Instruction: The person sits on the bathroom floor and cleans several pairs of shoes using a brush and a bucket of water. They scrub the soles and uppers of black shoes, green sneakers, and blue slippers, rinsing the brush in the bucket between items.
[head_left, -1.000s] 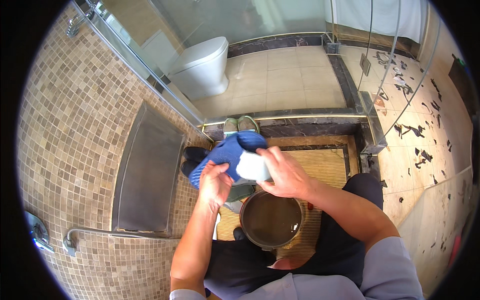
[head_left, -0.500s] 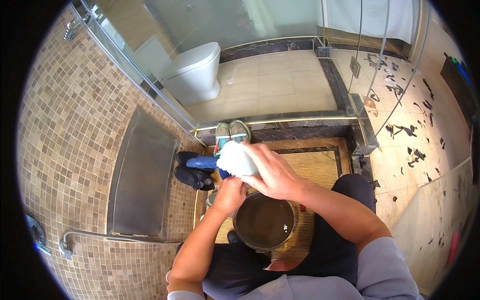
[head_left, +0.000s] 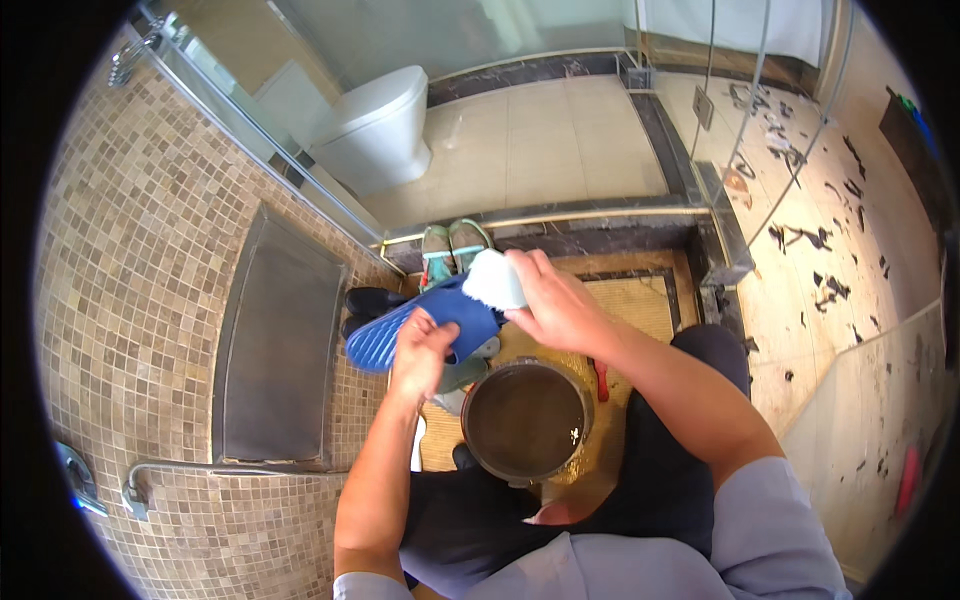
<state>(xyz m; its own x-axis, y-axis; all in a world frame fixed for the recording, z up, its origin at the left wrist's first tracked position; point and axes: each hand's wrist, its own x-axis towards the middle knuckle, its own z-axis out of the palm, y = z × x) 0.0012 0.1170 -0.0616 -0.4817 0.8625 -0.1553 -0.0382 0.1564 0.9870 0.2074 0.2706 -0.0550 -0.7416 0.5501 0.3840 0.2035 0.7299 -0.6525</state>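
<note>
A blue slide sandal [head_left: 375, 345] lies tilted across the space beyond the basin, its ridged sole showing at the left end. My left hand [head_left: 424, 350] is closed around the middle of it. In my right hand [head_left: 560, 305] is a white scrub brush [head_left: 494, 281], gripped by its back. Its bristles face the sandal's far right end, close to or touching it; I cannot tell which. Below both hands stands a round dark basin [head_left: 515, 482] with murky water, between my knees.
Green-grey sneakers [head_left: 468, 240] stand against the marble ledge [head_left: 580, 240], with black shoes [head_left: 370, 300] to their left. A red-handled item [head_left: 602, 382] lies right of the basin. Glass panels, a toilet [head_left: 385, 110] and a floor strewn with black scraps [head_left: 830, 290] are farther off.
The blue sandal has come up into plain sight and turned, its sole end now out to the left. My left hand has moved left and up; the brush has shifted right and slightly away.
</note>
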